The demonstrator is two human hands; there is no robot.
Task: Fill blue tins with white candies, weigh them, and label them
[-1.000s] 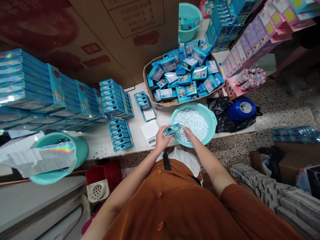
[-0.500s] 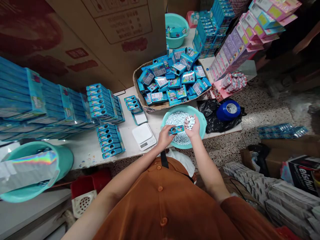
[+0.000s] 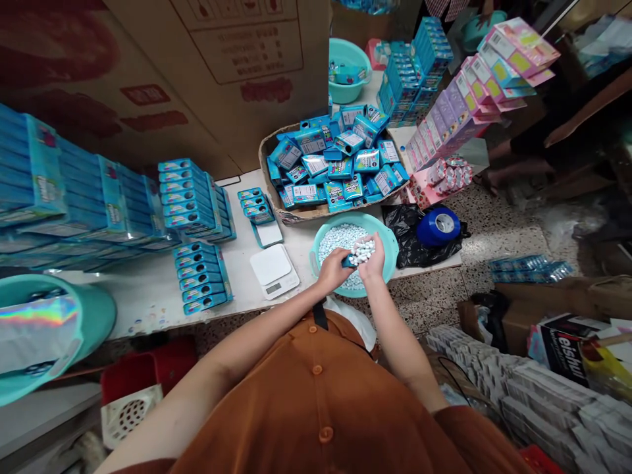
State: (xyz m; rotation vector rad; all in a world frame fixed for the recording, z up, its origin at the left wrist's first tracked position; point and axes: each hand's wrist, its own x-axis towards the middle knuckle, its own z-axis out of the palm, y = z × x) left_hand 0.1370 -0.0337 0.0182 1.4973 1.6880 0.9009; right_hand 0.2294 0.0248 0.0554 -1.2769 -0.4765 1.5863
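My left hand (image 3: 333,268) grips a small blue candy box (image 3: 349,261) over the turquoise basin (image 3: 394,253). Cupped in my right hand (image 3: 374,262) is a heap of small white candies (image 3: 363,250), held right against the end of the box. More pale candies (image 3: 342,238) fill the basin below both hands. Most of the box is hidden by my fingers and the heap. Left of the basin a white kitchen scale (image 3: 274,271) rests on the table (image 3: 241,299).
A cardboard tray (image 3: 269,153) heaped with blue candy boxes stands behind the basin. Blue boxes (image 3: 201,276) are stacked to the left. A blue tape roll (image 3: 438,226) lies on a black plastic bag (image 3: 405,230) at right. Another person's arm (image 3: 567,128) shows far right.
My hands have come together: the handful of candies now meets the blue box, which has turned and is more covered. The whole view has shifted slightly.
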